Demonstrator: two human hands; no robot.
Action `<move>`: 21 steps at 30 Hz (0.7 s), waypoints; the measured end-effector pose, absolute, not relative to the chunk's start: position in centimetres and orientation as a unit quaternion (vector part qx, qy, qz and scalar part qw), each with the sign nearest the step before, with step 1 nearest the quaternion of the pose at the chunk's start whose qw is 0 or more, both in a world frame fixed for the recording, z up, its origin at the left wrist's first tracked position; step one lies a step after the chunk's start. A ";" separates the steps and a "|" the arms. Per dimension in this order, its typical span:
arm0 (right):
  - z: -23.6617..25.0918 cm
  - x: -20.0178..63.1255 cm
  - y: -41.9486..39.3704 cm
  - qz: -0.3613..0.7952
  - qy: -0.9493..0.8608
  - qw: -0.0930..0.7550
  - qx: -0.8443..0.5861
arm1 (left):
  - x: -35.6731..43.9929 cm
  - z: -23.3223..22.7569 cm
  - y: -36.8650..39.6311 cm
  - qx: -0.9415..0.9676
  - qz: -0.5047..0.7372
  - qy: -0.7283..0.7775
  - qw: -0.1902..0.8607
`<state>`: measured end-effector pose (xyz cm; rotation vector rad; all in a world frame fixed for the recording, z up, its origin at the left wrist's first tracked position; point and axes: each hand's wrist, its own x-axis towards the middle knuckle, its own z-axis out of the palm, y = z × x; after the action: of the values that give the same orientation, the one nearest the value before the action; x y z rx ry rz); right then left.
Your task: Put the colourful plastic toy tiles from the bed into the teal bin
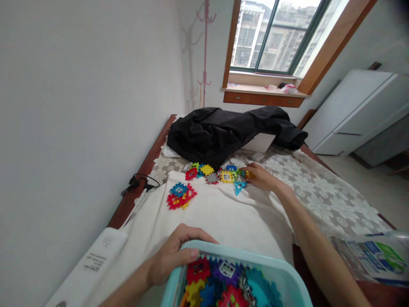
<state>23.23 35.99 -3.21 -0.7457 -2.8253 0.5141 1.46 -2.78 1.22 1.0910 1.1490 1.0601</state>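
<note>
I see the L hand (174, 256) near-centre, fingers curled over the far-left rim of a light blue bin (289, 279), thumb inside the rim, so closed on the bin edge. Bin sits at the near edge of frame, partly cut off, w/ a heap of plastic tiles (220, 285) inside: red, yellow, purple, blue, teal.

R hand (260, 177) is stretched far out across the bed, arm running from near-right to mid-frame. Fingers lie on the right end of a loose row of tiles (217, 172) on the white cloth (223, 213); touching a teal piece (239, 186) and green/yellow ones beside it. Can't tell if it's pinching any or just resting, fingertips hidden by the pieces.

Left of that row, a bit nearer, a separate joined cluster (180, 196), red w/ a blue piece on top, not touched by either hand.

Rest: black garment (223, 130) bunched at the far end of the bed, just behind the tile row. Lace-pattern bedcover (319, 192) on the right side. Black cable (140, 181) on the wooden bed edge at left. White flat object w/ print (96, 258) near-left. Clear plastic bag w/ blue/green print (373, 256) near-right. Window (277, 34) far, white cabinet (354, 113) far-right, pink coat stand (205, 51) in the far corner.
</note>
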 end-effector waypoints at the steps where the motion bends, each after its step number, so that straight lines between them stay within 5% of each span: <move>1: -3.3 23.2 35.9 0.172 -0.948 0.087 -0.253 | 1.5 1.5 -2.8 0.466 0.451 0.496 0.578; 21: -2.9 22.2 34.4 0.149 -0.931 0.154 -0.296 | 1.6 1.4 -2.5 0.467 0.459 0.466 0.595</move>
<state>22.21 34.37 -2.90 -0.8479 -2.6677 0.4266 1.58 -2.49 1.39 1.0852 1.0837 1.0667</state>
